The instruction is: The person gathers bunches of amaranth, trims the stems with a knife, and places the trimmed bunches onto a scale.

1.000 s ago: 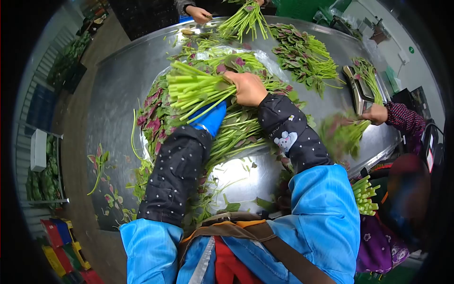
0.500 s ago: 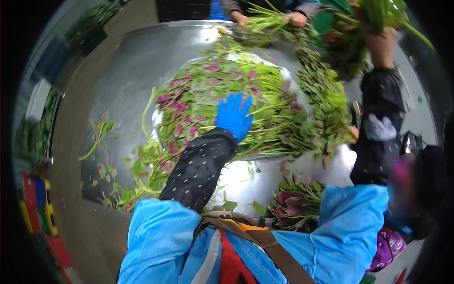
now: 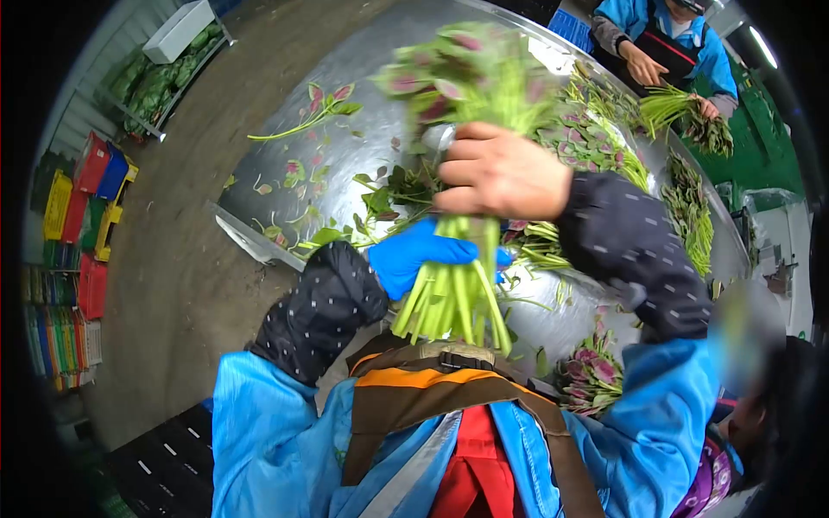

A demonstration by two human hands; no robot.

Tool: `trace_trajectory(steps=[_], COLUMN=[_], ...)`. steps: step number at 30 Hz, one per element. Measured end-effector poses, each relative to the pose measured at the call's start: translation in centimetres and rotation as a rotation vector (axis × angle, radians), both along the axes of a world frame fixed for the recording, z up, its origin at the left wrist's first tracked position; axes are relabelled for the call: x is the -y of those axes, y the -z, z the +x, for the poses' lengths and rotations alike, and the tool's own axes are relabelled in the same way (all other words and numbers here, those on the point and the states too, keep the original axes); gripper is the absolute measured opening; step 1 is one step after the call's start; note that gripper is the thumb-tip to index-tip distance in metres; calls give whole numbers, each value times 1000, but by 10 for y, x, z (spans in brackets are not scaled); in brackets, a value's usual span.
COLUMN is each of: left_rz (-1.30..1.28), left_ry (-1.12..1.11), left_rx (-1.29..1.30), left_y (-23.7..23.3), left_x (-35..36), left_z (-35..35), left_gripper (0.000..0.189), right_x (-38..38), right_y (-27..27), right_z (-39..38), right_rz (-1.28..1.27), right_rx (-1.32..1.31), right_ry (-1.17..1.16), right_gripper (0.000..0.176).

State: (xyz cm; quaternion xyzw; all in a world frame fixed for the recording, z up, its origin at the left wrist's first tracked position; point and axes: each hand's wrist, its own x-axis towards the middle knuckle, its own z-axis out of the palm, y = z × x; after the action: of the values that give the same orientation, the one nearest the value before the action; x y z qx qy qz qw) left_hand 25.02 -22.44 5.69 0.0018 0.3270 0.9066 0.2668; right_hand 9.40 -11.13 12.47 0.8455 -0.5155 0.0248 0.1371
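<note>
A bunch of amaranth [image 3: 462, 302] with green stems and red-green leaves is upright before my chest, above the metal table, its leafy top blurred. My left hand [image 3: 419, 257], in a blue glove, is closed round the lower stems. Just above it, my bare right hand [image 3: 505, 173] wraps the same bunch with curled fingers. The cut stem ends point down towards me. Behind my right hand and forearm lies a pile of loose amaranth [image 3: 587, 142], partly hidden.
Stray leaves and a single sprig [image 3: 315, 112] lie on the metal table [image 3: 380, 52]. Another amaranth bunch [image 3: 591, 375] rests near my right elbow. A co-worker [image 3: 665, 47] across the table holds greens. Coloured crates [image 3: 91, 186] stand at left; another person is close on my right.
My left hand has left the pile, where it lay flat, and now grips stems. My right hand has come down from the upper right with greens to in front of me. The view has turned.
</note>
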Motion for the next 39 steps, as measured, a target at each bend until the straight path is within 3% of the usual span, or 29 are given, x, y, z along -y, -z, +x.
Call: trace_trajectory(steps=[2,4,5,6,8,9,10,11,12,13,14,15,18,19,20,21,22,24,26,27,28,30,32,34,35,36,38,39], left_rz=[94,238,440,417,314,336,360,390,411,444,473,333,23,-64,-143,-128,-140,-32,114,-29,-64,-60,-65,-95,-183,-319,-643,-624], left_ry=[-94,-254,-241,-371,-399,-342,-280,-320,-258,-137,-9,-56,-316,-349,-301,-226,-165,-79,-170,-195,-215,-401,-428,-433,-440,-210,-46,-80], left_rx=[210,364,477,462,462,511,565,513,439,481,517,624,407,381,373,311,303,512,467,341,344,154,96,92,120,341,415,360], left_y=[52,107,143,162,210,190,169,181,201,193,183,176,187,188,166,176,176,193,183,152,120,117,118,137,141,192,175,182], left_x=[15,19,20,13,1,4,5,2,-1,4,8,3,-21,-22,-14,-9,-1,10,14,16,20,14,16,18,17,31,32,33], left_z=[25,37,41,46,57,57,60,60,54,52,50,50,50,52,53,55,57,56,63,65,66,67,60,51,49,49,51,55], left_gripper=[47,44,36,29,24,25,27,33,38,39,40,40,42,45,45,45,46,44,41,39,46,56,66,67,56,43,38,40], right_x=[32,50,47,41,17,2,-18,-29,-46,-49,-58,-61,-58,-66,-60,-49,-57,-53,-34,-37,-32,-35,-40,-31,-31,-29,-23,-21], right_y=[54,119,133,150,177,189,205,201,206,210,207,218,210,232,212,174,203,224,167,177,138,114,154,170,184,208,229,235], right_z=[13,33,45,53,87,100,106,117,122,127,138,151,162,167,171,171,175,187,190,192,188,185,174,153,144,140,146,152], right_rz=[14,-135,-91,-96,-233,-196,-118,-32,73,95,187,113,287,336,440,551,540,355,459,370,519,387,171,265,492,616,730,676], right_rx=[116,159,265,385,974,1327,1438,1947,2257,2446,2569,2723,2724,2707,2718,2456,2423,1559,1279,1261,1333,1447,1590,2394,2628,2601,2582,2487], right_ry=[13,212,383,552,858,922,1013,1077,1156,1069,1144,1133,1157,1127,1136,1386,1250,1208,1270,1198,1196,1036,863,688,595,582,752,831], right_gripper=[30,41,51,59,61,56,57,56,57,62,62,56,38,37,40,46,50,56,60,62,68,72,74,69,57,45,41,44])
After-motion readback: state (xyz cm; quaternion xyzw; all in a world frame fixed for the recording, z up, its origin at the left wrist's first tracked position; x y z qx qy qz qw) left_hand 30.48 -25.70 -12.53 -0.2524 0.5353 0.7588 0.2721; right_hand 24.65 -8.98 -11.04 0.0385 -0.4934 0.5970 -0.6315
